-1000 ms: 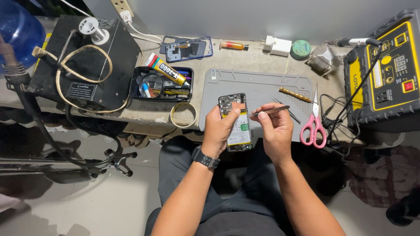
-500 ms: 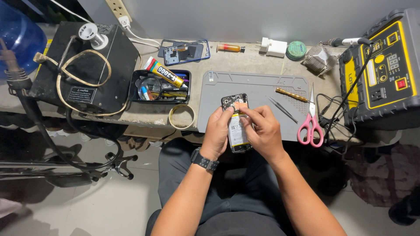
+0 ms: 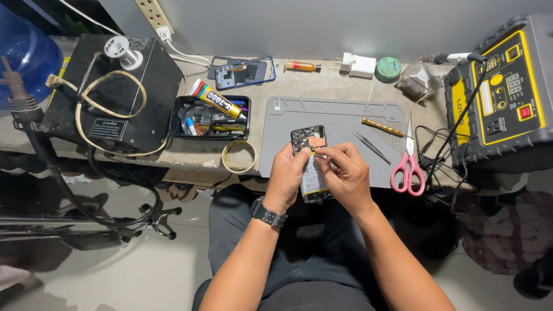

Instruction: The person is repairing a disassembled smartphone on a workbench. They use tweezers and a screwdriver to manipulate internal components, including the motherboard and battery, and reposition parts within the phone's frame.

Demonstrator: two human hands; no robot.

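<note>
Head view: the left hand (image 3: 286,175) clamps the opened phone (image 3: 309,163) upright over the grey mat's (image 3: 345,112) near edge, steadying it while the right hand's (image 3: 345,173) fingertips (image 3: 320,153) pinch together at its board. Tweezers (image 3: 370,145) and pink scissors (image 3: 408,164) lie just right, in easy reach.

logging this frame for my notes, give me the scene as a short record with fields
left hand: holds the opened phone from the side
right hand: fingertips on the phone's middle
mat: grey, under the phone's top end
tweezers: on the mat, right of the hands
scissors: pink-handled, at the mat's right edge
tray: black, left of the mat, glue tube on top
tape roll: below the tray
</note>
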